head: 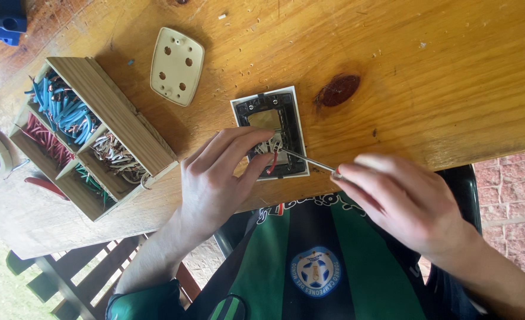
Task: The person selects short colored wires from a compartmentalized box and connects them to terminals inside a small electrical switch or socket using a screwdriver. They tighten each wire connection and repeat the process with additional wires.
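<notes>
Screwdriver (310, 161) shaft is lying near-level, tip pointing left into the switch module (270, 133) at the table (428, 77) edge; right hand (402, 198) is pinching its handle closed, left hand (221, 178) fingers are pressing a red wire (272, 165).

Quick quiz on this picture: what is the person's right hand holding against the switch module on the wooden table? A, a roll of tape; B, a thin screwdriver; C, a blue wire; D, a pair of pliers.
B: the right hand grips a thin screwdriver whose metal shaft reaches into the switch module, while the left hand steadies the module by its red wire.
</notes>
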